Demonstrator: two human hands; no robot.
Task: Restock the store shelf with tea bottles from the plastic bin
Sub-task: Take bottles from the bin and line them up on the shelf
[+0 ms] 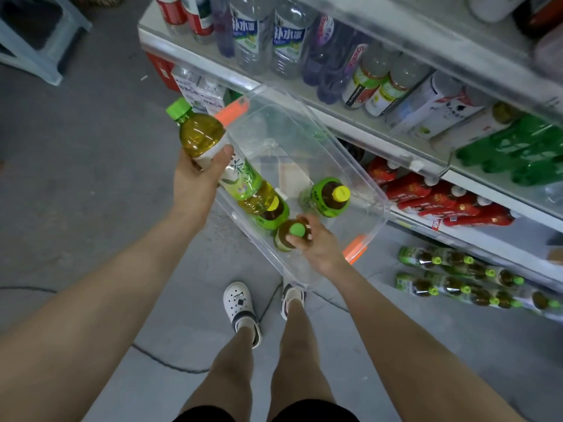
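A clear plastic bin with orange handles stands on the floor beside the store shelf. My left hand grips a green-capped tea bottle, lifted and tilted above the bin's left wall. My right hand reaches into the bin and holds the neck of an upright tea bottle with a green cap. Two more tea bottles stand in the bin, one with a yellow cap, another partly hidden behind the raised bottle. Several tea bottles line the bottom shelf at the right.
Upper shelves hold water bottles, green soda bottles and red-labelled drinks. A pale blue stool stands at the far left. My feet in white clogs are near the bin. A dark cable crosses the grey floor.
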